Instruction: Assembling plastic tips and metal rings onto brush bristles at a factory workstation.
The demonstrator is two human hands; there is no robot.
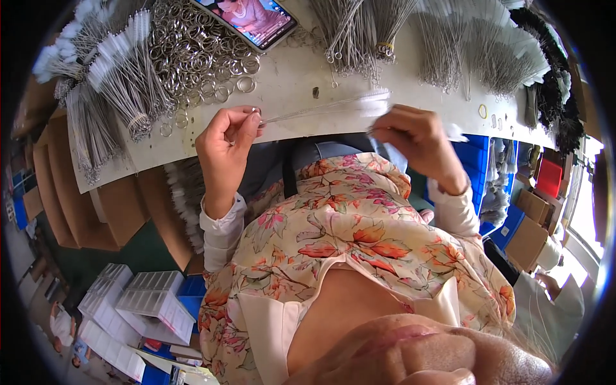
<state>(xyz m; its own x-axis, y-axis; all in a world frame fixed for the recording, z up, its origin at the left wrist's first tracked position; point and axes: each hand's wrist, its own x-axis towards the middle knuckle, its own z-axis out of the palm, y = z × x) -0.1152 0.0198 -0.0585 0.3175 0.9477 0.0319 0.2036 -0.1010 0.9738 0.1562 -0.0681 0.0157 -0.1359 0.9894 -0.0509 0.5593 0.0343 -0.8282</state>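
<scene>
My left hand (226, 147) is closed in a pinch at the table's front edge, thumb against forefinger. It grips the looped wire ends of a few thin straw brushes (314, 107), whose white bristles reach toward the right. Beyond those bristles, my right hand (417, 138) is curled with its fingertips together and slightly blurred. What it holds, if anything, is hidden. A white tuft (456, 133) shows just past its far side. Nearest my left hand on the table lies a heap of metal split rings (199, 58).
Bundles of white-bristled wire brushes (122, 83) lie at the left, with more brush bundles (449, 51) at the back right. Black brushes (552, 83) hang over the right end. A phone (256, 25) lies beside the rings. Cardboard boxes (77, 192) and a blue bin (473, 163) stand below the table.
</scene>
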